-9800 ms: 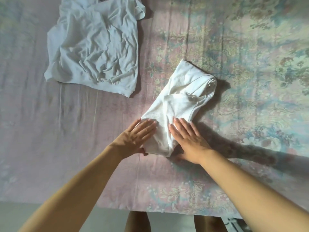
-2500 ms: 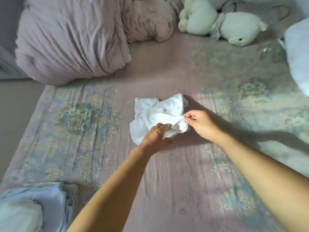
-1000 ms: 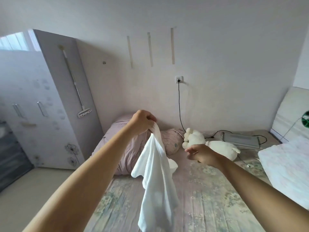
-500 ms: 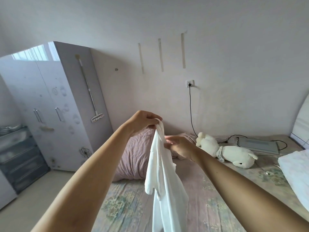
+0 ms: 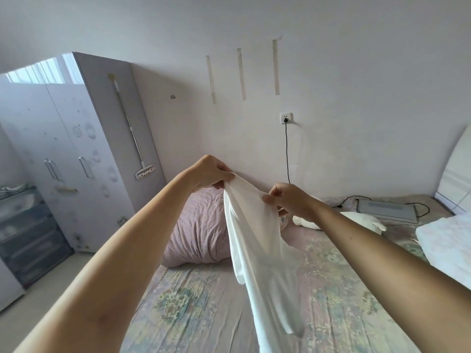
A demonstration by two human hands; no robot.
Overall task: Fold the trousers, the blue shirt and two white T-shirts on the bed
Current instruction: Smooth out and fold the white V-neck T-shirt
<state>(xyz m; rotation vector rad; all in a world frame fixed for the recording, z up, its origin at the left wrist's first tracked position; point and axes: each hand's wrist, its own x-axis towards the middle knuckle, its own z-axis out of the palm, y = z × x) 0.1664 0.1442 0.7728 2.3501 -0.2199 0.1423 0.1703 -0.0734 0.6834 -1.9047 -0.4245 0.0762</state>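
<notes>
White T-shirt (image 5: 257, 240) hangs above the bed (image 5: 204, 309) — left hand (image 5: 211, 171) and right hand (image 5: 290, 200), arms outstretched, each pinch its top edge.

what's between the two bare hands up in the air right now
In the head view, a taut stretch of the thin white cotton T-shirt spans from the left hand to the right hand.

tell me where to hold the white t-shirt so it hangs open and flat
Hold the white T-shirt by its top edge, one hand at each end, coming from above. It hangs bunched in a narrow column because the left hand and right hand pinch the edge close together; moving the grips apart would probably spread it.
</notes>
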